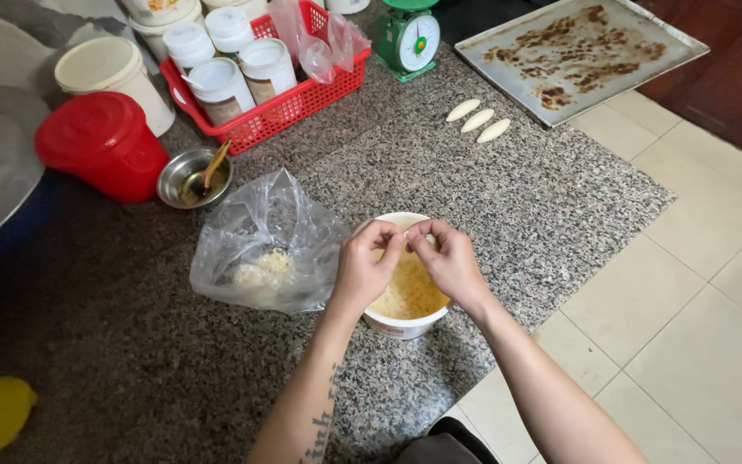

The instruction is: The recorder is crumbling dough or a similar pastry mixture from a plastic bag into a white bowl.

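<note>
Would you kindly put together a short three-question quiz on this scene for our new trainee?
1. True or false: both hands, left hand and right hand, meet above the white tub of yellow crumbs.
2. How many shaped dough pieces lie beside the baking tray?
3. What lies directly left of the tub? A) green scale B) clear plastic bag C) red bucket

Key: 1 true; 2 three; 3 B.

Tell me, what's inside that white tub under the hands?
The white tub holds pale yellow shredded filling. The left hand and right hand cover part of it, so the tub's depth and bottom stay hidden.
</note>
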